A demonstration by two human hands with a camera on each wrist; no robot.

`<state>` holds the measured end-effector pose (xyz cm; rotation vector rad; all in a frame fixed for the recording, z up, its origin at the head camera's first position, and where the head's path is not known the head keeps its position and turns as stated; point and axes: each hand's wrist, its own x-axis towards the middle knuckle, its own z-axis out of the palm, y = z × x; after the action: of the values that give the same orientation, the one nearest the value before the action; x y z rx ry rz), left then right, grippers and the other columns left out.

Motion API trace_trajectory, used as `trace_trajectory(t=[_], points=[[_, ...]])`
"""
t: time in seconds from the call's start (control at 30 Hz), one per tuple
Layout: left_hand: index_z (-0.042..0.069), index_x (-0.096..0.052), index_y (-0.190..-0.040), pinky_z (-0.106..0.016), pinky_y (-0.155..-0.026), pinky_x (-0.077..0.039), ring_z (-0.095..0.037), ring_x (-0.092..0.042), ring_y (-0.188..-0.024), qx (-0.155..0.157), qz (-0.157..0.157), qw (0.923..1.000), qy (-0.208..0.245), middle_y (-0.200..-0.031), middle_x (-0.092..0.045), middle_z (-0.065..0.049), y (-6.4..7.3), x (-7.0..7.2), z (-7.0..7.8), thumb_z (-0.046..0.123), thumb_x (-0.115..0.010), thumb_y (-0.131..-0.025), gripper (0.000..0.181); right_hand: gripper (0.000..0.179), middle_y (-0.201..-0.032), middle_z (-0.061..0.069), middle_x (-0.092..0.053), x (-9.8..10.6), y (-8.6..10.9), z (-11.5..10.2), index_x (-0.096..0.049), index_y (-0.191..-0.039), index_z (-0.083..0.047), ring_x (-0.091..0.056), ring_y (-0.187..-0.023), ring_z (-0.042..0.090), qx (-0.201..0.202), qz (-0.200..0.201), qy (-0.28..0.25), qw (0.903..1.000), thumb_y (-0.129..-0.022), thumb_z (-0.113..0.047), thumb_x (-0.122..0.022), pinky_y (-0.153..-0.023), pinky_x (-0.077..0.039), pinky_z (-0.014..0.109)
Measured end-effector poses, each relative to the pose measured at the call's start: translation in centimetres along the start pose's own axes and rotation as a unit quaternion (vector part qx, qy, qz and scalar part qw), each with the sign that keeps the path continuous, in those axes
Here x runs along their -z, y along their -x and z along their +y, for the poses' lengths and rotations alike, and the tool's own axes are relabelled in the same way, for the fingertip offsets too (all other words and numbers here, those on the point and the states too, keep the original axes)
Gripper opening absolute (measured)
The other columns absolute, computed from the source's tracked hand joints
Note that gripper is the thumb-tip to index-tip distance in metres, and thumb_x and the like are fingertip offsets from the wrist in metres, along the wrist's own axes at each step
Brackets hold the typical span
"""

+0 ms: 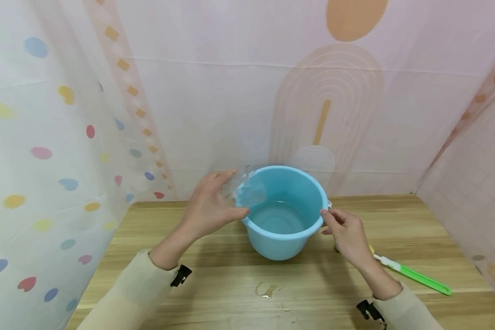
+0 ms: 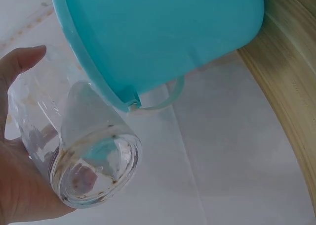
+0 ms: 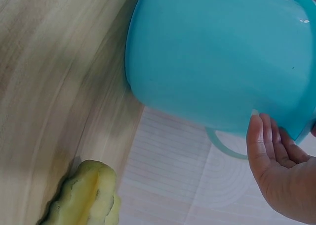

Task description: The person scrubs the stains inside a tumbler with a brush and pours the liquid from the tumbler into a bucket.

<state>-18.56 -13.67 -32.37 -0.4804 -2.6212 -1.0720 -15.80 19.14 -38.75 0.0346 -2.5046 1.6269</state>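
Wet-looking spot (image 1: 266,289) on the table (image 1: 220,279) up front, then the right hand (image 1: 348,233) pinching the bucket (image 1: 278,246) by its right rim. Probably light, slightly bendy plastic, so the rim's a decent hold. Left hand (image 1: 208,204) grips the glass (image 1: 249,190), tilted at the left rim: likely stiff, slippery, breakable, best held round its sides. Curtain (image 1: 214,114) behind.

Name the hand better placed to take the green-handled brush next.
Right, likely: the right hand pinches the bucket but is nearer the brush; the left hand holds the cup farther away.
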Motion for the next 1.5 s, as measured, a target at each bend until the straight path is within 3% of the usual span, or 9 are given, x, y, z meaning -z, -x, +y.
trace_trajectory(t=[0.4, 0.63, 1.1, 1.5], points=[[0.015, -0.06, -0.147, -0.053, -0.095, -0.05, -0.027, -0.052, -0.123, -0.005, -0.014, 0.9998, -0.016, -0.136, -0.062, -0.008, -0.6, -0.4, 0.8, 0.034, -0.091, -0.071, 0.085, 0.036, -0.099, 0.015, -0.076, 0.3, -0.5, 0.0, -0.074, -0.117, 0.006, -0.073, -0.075, 0.021, 0.001, 0.008, 0.006, 0.9999, -0.108, -0.026, -0.062, -0.072, -0.061, 0.028], [0.016, -0.06, -0.147, -0.054, -0.095, -0.048, -0.029, -0.053, -0.119, -0.015, -0.025, 0.9989, -0.035, -0.132, -0.063, -0.01, -0.8, -0.3, 1.0, 0.035, -0.092, -0.072, 0.083, 0.038, -0.105, 0.018, -0.076, 0.3, -0.6, -0.1, -0.074, -0.121, 0.005, -0.074, -0.078, 0.024, 0.002, 0.004, 0.017, 0.9998, -0.108, -0.029, -0.062, -0.072, -0.061, 0.027], [0.012, -0.06, -0.147, -0.052, -0.093, -0.047, -0.031, -0.053, -0.117, -0.017, -0.047, 0.9958, -0.076, -0.13, -0.064, -0.013, -1.4, -0.1, 1.7, 0.035, -0.089, -0.072, 0.084, 0.04, -0.098, 0.018, -0.075, -0.1, -0.6, 0.1, -0.073, -0.12, 0.007, -0.075, -0.078, 0.023, 0.001, 0.015, -0.005, 0.9999, -0.108, -0.029, -0.062, -0.07, -0.062, 0.027], [0.014, -0.06, -0.146, -0.053, -0.093, -0.046, -0.031, -0.054, -0.11, -0.029, -0.072, 0.9898, -0.119, -0.125, -0.066, -0.012, -1.6, 0.0, 2.6, 0.034, -0.089, -0.074, 0.08, 0.048, -0.108, 0.018, -0.076, -0.2, -0.5, 0.3, -0.072, -0.127, 0.002, -0.074, -0.096, 0.038, -0.021, 0.014, 0.013, 0.9996, -0.107, -0.04, -0.06, -0.076, -0.059, 0.023]])
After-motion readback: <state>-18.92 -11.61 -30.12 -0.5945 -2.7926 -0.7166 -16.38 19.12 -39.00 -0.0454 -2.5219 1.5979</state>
